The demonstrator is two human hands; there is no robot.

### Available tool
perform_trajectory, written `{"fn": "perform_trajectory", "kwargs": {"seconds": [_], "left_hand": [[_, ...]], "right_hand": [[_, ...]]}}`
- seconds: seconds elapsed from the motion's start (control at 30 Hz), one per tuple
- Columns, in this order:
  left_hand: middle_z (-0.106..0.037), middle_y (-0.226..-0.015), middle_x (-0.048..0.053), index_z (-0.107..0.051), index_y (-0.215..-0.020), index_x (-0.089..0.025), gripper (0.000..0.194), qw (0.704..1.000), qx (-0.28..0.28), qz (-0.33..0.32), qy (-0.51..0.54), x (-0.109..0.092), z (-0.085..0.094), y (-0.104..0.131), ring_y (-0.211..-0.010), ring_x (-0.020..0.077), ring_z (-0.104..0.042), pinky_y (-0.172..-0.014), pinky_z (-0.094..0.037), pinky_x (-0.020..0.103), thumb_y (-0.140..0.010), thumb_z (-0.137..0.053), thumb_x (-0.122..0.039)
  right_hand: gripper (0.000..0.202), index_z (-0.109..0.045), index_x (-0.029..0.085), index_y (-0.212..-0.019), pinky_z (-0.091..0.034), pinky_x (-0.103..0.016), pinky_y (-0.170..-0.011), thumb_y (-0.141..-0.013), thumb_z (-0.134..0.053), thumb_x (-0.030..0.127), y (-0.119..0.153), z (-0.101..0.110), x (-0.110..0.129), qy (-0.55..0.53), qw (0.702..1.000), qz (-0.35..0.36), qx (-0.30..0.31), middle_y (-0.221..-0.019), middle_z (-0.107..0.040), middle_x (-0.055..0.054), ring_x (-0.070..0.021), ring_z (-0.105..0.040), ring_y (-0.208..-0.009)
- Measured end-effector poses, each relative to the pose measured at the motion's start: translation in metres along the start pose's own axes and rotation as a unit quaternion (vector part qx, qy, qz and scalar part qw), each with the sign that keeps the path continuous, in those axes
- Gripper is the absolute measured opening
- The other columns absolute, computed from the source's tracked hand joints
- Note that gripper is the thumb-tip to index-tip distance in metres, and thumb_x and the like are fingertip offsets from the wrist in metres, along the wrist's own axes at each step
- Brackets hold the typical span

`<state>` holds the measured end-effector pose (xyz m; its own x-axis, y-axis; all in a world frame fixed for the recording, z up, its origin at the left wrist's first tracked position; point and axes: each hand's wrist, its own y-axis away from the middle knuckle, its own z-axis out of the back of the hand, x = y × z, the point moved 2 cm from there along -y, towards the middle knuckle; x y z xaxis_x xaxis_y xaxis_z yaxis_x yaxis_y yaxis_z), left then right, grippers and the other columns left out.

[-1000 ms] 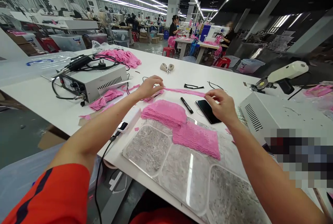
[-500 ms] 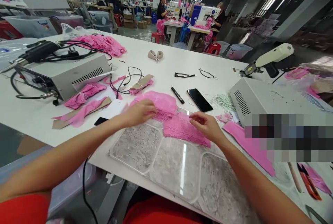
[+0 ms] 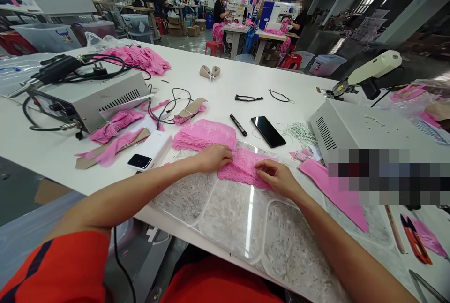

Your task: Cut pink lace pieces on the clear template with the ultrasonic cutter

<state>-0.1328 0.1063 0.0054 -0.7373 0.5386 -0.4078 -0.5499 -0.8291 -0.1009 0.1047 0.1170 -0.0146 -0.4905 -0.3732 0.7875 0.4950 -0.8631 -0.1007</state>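
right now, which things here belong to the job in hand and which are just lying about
In the job, seemingly: near pink lace stack, with the left hand and right hand at it; perhaps the far pink lace stack.

Lying about, likely: black phone, black marker, pale string, orange-handled snips.

White table (image 3: 242, 78), marbled mat (image 3: 228, 225), phone (image 3: 268, 131), marker (image 3: 238, 125)

– What kind of place is this, please?
– It is a sewing workshop. Behind stands a blue-and-white sewing machine (image 3: 272, 13) with pink cloth (image 3: 284, 25) beside it.
– And nearer?
– Flat pink lace pieces (image 3: 242, 164) lie stacked on the wide white desk (image 3: 225, 88).
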Motion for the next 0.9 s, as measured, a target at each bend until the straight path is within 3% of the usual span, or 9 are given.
{"fn": "perform_trajectory", "kwargs": {"seconds": [0.17,0.3,0.4,0.57,0.67,0.8,0.9], "left_hand": [[-0.071,-0.08,0.003,-0.072,-0.076,-0.018,0.022,1.0,-0.024,0.002,0.008,-0.009,0.011,-0.006,-0.074,0.0168,-0.064,-0.069,-0.046,0.025,-0.083,-0.052,-0.014],[-0.069,-0.08,0.004,-0.072,-0.079,-0.018,0.025,0.999,-0.032,-0.01,0.006,-0.024,0.026,0.003,-0.072,0.0164,-0.062,-0.066,-0.045,0.025,-0.085,-0.048,-0.014],[-0.068,-0.082,0.004,-0.071,-0.082,-0.018,0.025,0.999,-0.004,-0.031,0.01,-0.037,0.029,0.024,-0.073,0.0168,-0.062,-0.066,-0.044,0.026,-0.088,-0.047,-0.015],[-0.064,-0.078,0.004,-0.067,-0.077,-0.021,0.025,0.994,0.087,-0.068,0.027,-0.056,0.012,0.076,-0.076,0.0178,-0.06,-0.07,-0.044,0.027,-0.093,-0.049,-0.017],[-0.064,-0.082,0.006,-0.066,-0.079,-0.021,0.027,0.99,0.12,-0.074,0.027,-0.062,0.0,0.101,-0.079,0.0184,-0.06,-0.074,-0.046,0.028,-0.096,-0.046,-0.018],[-0.065,-0.091,0.007,-0.065,-0.09,-0.021,0.025,0.994,0.08,-0.07,0.035,-0.06,-0.005,0.118,-0.086,0.019,-0.061,-0.079,-0.047,0.028,-0.1,-0.042,-0.02],[-0.066,-0.097,0.009,-0.063,-0.097,-0.019,0.02,0.995,0.048,-0.08,0.02,-0.057,-0.005,0.124,-0.092,0.0198,-0.062,-0.083,-0.048,0.029,-0.1,-0.044,-0.021]], "right_hand": [[0.026,-0.068,0.021,-0.091,-0.052,-0.031,-0.064,-0.078,-0.067,0.043,0.006,-0.004,0.016,0.084,0.994,0.052,-0.037,-0.087,-0.071,-0.006,-0.0166,-0.063,-0.072],[0.012,-0.066,0.021,-0.089,-0.051,-0.032,-0.068,-0.079,-0.065,0.027,0.014,-0.007,0.019,0.193,0.973,0.094,-0.088,-0.093,-0.069,-0.008,-0.0207,-0.063,-0.084],[0.012,-0.067,0.021,-0.087,-0.05,-0.03,-0.067,-0.082,-0.056,0.017,0.032,-0.006,0.016,0.221,0.965,0.113,-0.088,-0.088,-0.069,-0.007,-0.0191,-0.062,-0.08],[0.021,-0.067,0.02,-0.089,-0.049,-0.028,-0.064,-0.089,-0.048,0.01,0.096,-0.013,0.033,0.285,0.931,0.227,-0.031,-0.084,-0.069,-0.006,-0.0162,-0.063,-0.074],[0.023,-0.065,0.021,-0.09,-0.05,-0.028,-0.063,-0.088,-0.046,0.007,0.126,-0.021,0.044,0.277,0.926,0.258,0.0,-0.083,-0.069,-0.005,-0.0156,-0.063,-0.073],[0.021,-0.063,0.02,-0.105,-0.054,-0.028,-0.071,-0.088,-0.052,0.012,0.127,-0.024,0.045,0.26,0.93,0.257,-0.032,-0.09,-0.069,-0.006,-0.0164,-0.064,-0.08],[0.015,-0.063,0.02,-0.102,-0.055,-0.028,-0.071,-0.089,-0.054,0.017,0.114,-0.023,0.04,0.28,0.925,0.251,-0.044,-0.092,-0.068,-0.007,-0.0169,-0.064,-0.081]]}}
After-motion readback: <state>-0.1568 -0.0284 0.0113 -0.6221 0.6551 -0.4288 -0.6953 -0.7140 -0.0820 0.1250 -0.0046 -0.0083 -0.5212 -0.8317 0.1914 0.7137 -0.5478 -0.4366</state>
